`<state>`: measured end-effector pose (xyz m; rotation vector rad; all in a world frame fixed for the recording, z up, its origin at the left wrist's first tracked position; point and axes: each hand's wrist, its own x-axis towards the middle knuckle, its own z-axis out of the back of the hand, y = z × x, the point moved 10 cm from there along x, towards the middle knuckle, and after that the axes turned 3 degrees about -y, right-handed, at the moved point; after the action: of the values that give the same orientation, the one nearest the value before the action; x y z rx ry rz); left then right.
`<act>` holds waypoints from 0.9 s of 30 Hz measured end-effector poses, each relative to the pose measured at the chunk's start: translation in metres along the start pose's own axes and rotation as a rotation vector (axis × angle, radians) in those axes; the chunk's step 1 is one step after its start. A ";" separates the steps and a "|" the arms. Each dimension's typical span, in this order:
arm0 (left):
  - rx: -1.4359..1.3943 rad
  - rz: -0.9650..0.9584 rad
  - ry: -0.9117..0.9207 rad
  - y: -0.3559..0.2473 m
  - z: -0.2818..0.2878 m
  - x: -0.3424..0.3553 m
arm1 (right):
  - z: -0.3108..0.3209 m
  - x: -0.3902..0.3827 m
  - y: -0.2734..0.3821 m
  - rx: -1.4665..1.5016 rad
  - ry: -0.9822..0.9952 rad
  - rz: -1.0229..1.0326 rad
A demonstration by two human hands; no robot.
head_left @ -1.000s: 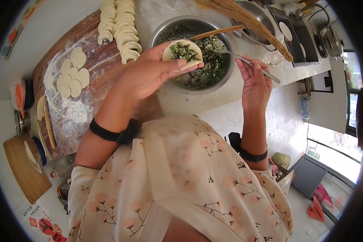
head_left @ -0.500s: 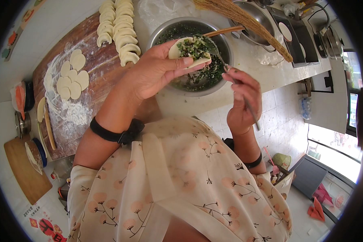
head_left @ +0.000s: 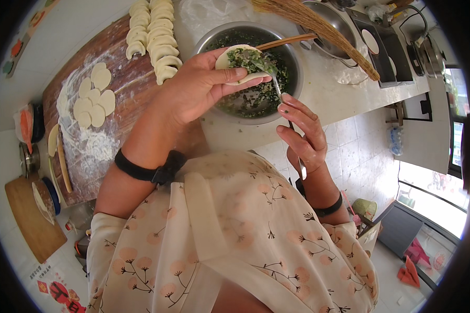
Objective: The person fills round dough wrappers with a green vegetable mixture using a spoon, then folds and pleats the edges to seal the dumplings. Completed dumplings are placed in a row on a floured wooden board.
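My left hand (head_left: 198, 86) holds a round dumpling wrapper (head_left: 225, 62) over the near-left part of a steel bowl (head_left: 299, 78). Green chopped filling (head_left: 245, 58) lies on the wrapper, and my thumb presses its near edge. In my right hand (head_left: 305, 130) is a metal spoon (head_left: 277, 88), its handle running between the fingers and out below the palm. The spoon's tip touches the filling on the wrapper's right side. More of the green mixture coats the inside of the bowl. A pair of wooden chopsticks (head_left: 287, 40) rests across the bowl's far side.
A floured wooden board (head_left: 125, 94) on the left carries several flat wrappers (head_left: 100, 78), rows of folded dumplings (head_left: 162, 39) and a rolling pin (head_left: 64, 164). Beyond the bowl lie a straw brush (head_left: 318, 26), a metal basin (head_left: 344, 31) and a dark sink (head_left: 386, 57).
My right hand has moved left and a little down, with the spoon now steeper and pressed into the filling. The filling lies flatter on the wrapper, which my left hand has shifted slightly left.
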<state>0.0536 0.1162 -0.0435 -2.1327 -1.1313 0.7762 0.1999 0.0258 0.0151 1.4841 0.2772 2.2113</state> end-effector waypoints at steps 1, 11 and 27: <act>0.007 0.001 0.018 -0.001 -0.002 -0.001 | 0.000 0.002 0.002 -0.006 0.008 0.021; -0.209 0.018 0.078 -0.011 0.001 -0.006 | -0.014 0.000 0.009 -0.032 0.121 0.141; -0.127 0.102 0.089 -0.003 -0.008 -0.013 | 0.031 0.012 -0.050 0.636 -0.342 -0.518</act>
<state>0.0524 0.1045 -0.0334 -2.3215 -1.0577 0.6632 0.2376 0.0729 0.0171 1.8027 1.1800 1.4845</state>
